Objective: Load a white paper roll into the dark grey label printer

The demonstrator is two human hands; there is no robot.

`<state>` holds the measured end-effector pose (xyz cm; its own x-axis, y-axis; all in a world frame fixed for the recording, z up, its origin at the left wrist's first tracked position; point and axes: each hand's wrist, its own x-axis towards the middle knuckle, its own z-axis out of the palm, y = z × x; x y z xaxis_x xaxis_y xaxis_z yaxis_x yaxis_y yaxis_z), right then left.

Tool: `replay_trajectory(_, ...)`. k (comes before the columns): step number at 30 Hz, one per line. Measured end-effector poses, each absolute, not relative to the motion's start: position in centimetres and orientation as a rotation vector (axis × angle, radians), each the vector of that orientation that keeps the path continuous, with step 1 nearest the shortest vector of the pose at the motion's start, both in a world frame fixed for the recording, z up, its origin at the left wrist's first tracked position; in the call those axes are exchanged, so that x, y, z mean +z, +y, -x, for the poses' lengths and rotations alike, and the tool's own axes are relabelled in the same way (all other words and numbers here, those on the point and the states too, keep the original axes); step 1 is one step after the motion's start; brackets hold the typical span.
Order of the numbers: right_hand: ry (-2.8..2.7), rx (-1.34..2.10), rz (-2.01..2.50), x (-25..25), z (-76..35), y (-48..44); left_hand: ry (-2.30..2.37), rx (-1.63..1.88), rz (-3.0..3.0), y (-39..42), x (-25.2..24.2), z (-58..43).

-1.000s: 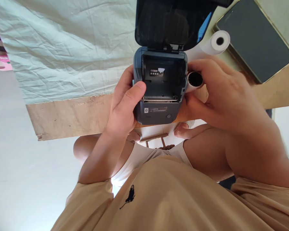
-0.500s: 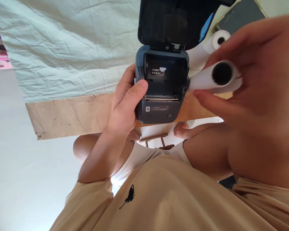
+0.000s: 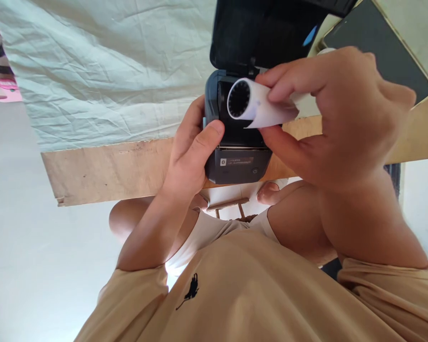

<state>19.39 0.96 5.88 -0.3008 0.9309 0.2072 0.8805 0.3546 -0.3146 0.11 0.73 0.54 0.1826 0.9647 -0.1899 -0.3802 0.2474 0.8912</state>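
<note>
A small dark grey printer (image 3: 239, 164) sits at the near edge of the wooden table (image 3: 110, 166), its lid (image 3: 264, 33) swung up and open. My left hand (image 3: 189, 152) grips the printer's left side, thumb on its top edge. My right hand (image 3: 335, 114) pinches a white paper roll (image 3: 257, 102) with a dark core and holds it just over the printer's open paper bay. A loose flap of paper hangs from the roll's underside. A second white roll lies behind my right hand, almost wholly hidden.
A dark tablet (image 3: 381, 47) lies at the back right of the table. A crumpled pale cloth (image 3: 103, 66) covers the table's left part. A pink object (image 3: 7, 88) shows at the far left edge. My beige shirt (image 3: 242, 289) fills the foreground.
My right hand has brought the paper roll from the printer's right side to just over its open bay, turning the roll's core end toward the left. My left hand stays on the printer.
</note>
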Motion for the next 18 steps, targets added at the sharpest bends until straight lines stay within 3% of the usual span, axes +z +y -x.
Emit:
replay_trajectory(6,-2.140,-0.137,1.167,3.4,-19.7,1.8,0.916,1.074,-0.839,0.7,0.2,0.1)
replay_trajectory(18,-2.247,0.085,0.877,3.1,-20.9,1.4,0.987,1.059,-1.151,0.7,-1.3,0.3)
